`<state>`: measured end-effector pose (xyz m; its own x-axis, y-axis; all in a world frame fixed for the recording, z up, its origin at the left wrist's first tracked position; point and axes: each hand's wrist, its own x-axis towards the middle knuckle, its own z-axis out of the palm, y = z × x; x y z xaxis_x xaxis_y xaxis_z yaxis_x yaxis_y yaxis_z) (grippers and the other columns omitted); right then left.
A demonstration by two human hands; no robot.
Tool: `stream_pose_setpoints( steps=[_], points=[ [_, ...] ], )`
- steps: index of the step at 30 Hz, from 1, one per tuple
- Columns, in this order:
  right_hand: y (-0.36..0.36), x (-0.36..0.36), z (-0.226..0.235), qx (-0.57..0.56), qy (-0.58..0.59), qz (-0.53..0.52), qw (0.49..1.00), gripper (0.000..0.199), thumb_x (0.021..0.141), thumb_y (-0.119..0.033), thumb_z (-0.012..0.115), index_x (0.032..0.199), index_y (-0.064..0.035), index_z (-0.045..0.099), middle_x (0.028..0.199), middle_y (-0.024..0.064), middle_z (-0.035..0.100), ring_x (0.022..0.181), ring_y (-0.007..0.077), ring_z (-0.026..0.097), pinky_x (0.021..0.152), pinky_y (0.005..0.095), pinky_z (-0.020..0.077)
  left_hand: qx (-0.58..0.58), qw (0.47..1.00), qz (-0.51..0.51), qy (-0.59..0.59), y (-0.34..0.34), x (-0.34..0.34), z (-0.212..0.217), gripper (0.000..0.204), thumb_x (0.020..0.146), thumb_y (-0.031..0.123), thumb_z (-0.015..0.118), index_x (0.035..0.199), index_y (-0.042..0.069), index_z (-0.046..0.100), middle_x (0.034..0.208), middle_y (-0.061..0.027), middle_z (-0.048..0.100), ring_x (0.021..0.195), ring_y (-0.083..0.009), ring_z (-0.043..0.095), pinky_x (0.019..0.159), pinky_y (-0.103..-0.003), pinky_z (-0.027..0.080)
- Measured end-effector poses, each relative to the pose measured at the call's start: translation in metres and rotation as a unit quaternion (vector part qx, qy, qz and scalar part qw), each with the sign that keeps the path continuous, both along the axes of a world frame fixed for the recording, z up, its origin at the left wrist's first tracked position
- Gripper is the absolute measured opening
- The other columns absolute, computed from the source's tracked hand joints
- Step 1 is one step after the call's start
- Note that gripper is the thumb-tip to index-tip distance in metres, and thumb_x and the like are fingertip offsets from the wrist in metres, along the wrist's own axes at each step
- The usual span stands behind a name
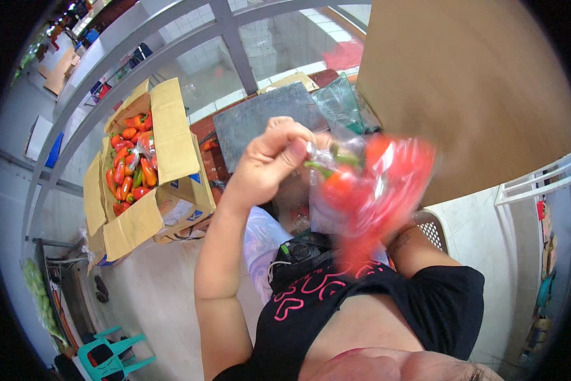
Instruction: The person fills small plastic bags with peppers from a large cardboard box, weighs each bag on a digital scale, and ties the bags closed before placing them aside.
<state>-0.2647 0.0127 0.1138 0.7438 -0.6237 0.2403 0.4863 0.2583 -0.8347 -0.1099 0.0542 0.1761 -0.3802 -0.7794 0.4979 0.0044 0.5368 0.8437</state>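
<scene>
In the head view, the left hand (274, 159) sits just left of centre, fingers pinched tight on the gathered neck of a clear plastic bag (368, 190) stuffed with red peppers. The bag hangs from that pinch toward four o'clock, its long axis running from the neck at upper left down to a blurred red bottom at lower right, so the load lies to the right of the left hand and close against the person's chest. The right hand cannot be seen: only the right forearm (418, 244) shows, rising behind the bag from five o'clock, and whether that hand is clenched or loose on the bag cannot be told. The left hand is clearly the nearer one to the neck. At nine o'clock from the hands, well apart, an open cardboard box (171, 136) stands with its flaps spread, holding loose red, orange and a few green peppers (128, 168). At twelve o'clock, just beyond the left hand, lies a dark grey slab (253, 117) on the bench (206, 127). A large brown board (469, 89) fills the two o'clock region.
</scene>
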Motion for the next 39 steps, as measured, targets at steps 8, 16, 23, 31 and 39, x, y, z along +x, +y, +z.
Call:
stream_pose_setpoints(
  steps=[8,16,23,31,39],
  points=[
    [0.043,0.012,0.011,0.026,0.008,-0.086,0.996,0.021,0.086,-0.018,0.051,0.069,-0.0069,0.051,0.052,0.0024,0.048,0.041,0.0138,0.047,0.037,0.0252,0.0357,-0.082,0.990,0.100,-0.055,-0.011,0.011,-0.003,0.009,0.083,0.016,0.055,0.083,0.007,0.057,0.082,-0.0006,0.056,0.085,-0.0155,0.043,0.084,-0.030,0.030],
    [-0.011,0.002,-0.007,-0.195,0.113,-0.181,0.957,0.015,0.079,-0.016,0.061,0.082,-0.0007,0.063,0.069,0.0054,0.060,0.066,0.0157,0.057,0.057,0.0242,0.0440,0.075,0.997,0.019,-0.003,0.004,0.023,-0.009,0.009,0.086,0.013,0.052,0.084,0.005,0.056,0.079,0.0011,0.053,0.081,-0.0103,0.045,0.077,-0.025,0.035],
    [0.001,0.006,0.041,-0.509,0.153,-0.412,0.740,0.013,0.069,-0.001,0.064,0.082,-0.0010,0.062,0.073,0.0077,0.060,0.066,0.0160,0.058,0.057,0.0264,0.0454,0.172,0.970,0.053,0.164,-0.011,0.016,-0.024,0.012,0.088,0.017,0.051,0.086,0.005,0.055,0.077,0.0023,0.051,0.073,-0.0056,0.046,0.069,-0.020,0.038],
    [0.004,-0.003,0.032,-0.425,0.113,-0.329,0.836,0.015,0.070,0.004,0.061,0.085,0.0011,0.062,0.085,0.0114,0.060,0.075,0.0166,0.059,0.063,0.0257,0.0464,0.213,0.946,0.014,0.244,-0.019,0.006,-0.025,0.010,0.086,0.015,0.054,0.089,0.006,0.054,0.076,0.0027,0.050,0.067,-0.0035,0.045,0.058,-0.017,0.035],
    [-0.006,-0.018,0.036,-0.222,0.122,-0.329,0.910,0.019,0.068,-0.004,0.069,0.084,-0.0006,0.059,0.071,-0.0002,0.057,0.063,0.0055,0.053,0.055,0.0195,0.0430,0.194,0.960,0.027,0.201,-0.016,-0.024,-0.019,0.007,0.086,0.013,0.054,0.089,0.007,0.055,0.073,0.0046,0.049,0.066,-0.0025,0.043,0.058,-0.017,0.034]
  ],
)
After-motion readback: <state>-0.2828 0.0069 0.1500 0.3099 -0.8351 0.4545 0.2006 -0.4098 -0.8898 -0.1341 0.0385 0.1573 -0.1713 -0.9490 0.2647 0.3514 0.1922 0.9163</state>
